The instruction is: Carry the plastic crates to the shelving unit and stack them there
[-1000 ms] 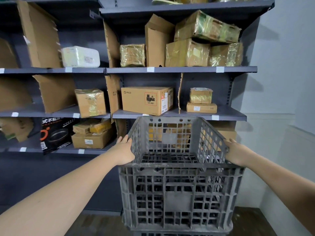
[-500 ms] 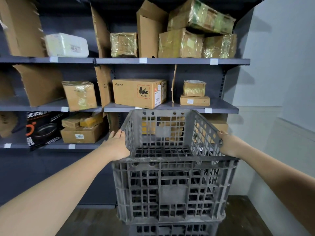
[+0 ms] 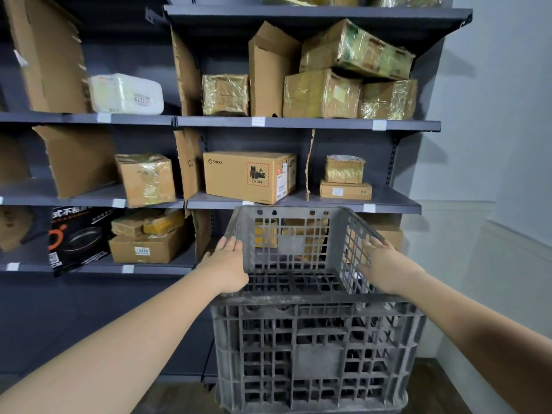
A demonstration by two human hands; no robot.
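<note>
A grey slatted plastic crate stands upright in front of the dark shelving unit, its far rim level with the second-lowest shelf. It is empty inside. Its base meets something dark at the frame's bottom edge, too cropped to identify. My left hand lies flat against the outside of the crate's left wall, fingers straight and pointing forward. My right hand rests over the right rim, fingers spread, thumb toward the inside. Neither hand curls around the rim.
The shelves hold taped cardboard boxes, among them a PICO box, a white packet and a black pan box. A pale wall closes the right side. Dark wooden floor shows below.
Both hands have slid forward along the crate's side walls from the near corners, and their fingers have straightened. The crate has stayed level with the same shelf.
</note>
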